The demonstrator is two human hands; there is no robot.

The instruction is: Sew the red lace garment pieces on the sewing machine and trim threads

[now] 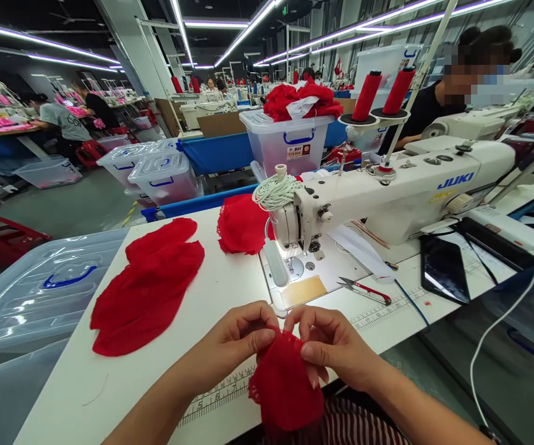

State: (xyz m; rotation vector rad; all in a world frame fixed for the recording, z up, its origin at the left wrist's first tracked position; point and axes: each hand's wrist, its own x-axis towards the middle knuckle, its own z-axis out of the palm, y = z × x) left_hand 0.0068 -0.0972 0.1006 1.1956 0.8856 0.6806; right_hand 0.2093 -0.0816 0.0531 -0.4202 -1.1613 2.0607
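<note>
Between my two hands hangs a red fabric piece (290, 386) with a lacy edge on its left side, over the front edge of the table. My left hand (247, 334) pinches its top edge between thumb and fingers. Close beside it, my right hand (321, 340) grips the same cloth at the upper right. Just beyond my hands stands a white JUKI sewing machine (406, 188), its needle area lit. Red-handled thread snips (368, 290) lie on the table to the right of the needle plate.
Red cut fabric pieces (151, 293) lie at the left of the white table (230, 296), with another red pile (241, 225) behind. A phone (444, 269) rests at right. Clear plastic bins (16, 290) flank the table's left side. A co-worker (438, 93) sits beyond the machine.
</note>
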